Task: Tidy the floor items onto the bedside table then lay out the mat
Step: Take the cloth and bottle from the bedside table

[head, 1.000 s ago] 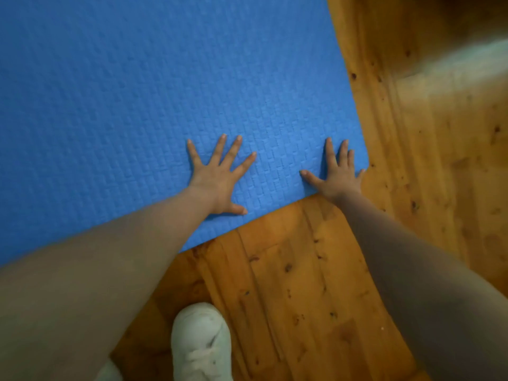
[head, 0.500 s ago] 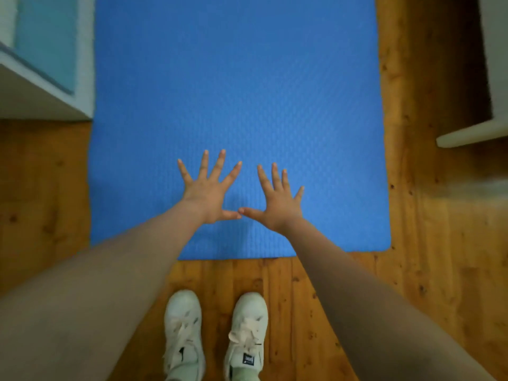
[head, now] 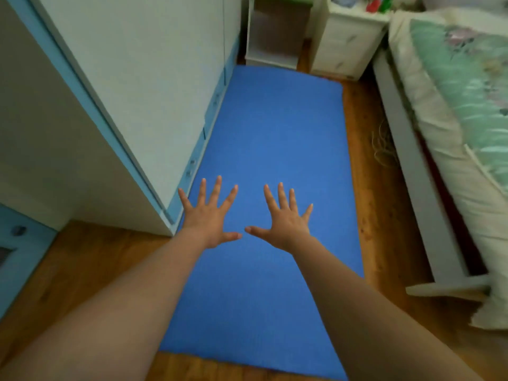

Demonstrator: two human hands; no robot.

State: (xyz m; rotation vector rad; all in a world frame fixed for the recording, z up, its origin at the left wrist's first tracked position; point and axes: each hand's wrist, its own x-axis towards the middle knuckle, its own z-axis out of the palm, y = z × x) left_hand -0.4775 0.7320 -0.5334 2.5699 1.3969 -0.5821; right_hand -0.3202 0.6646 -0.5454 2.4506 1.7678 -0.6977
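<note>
Though arms overlap it, mat (head: 277, 138) flat.

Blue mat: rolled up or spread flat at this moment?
Spread flat. The blue mat lies fully unrolled on the wooden floor between wardrobe and bed, with no visible curl or roll at either end.

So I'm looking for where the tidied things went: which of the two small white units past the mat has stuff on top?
The right one, the bedside table against the bed, carries red and green items.
</note>
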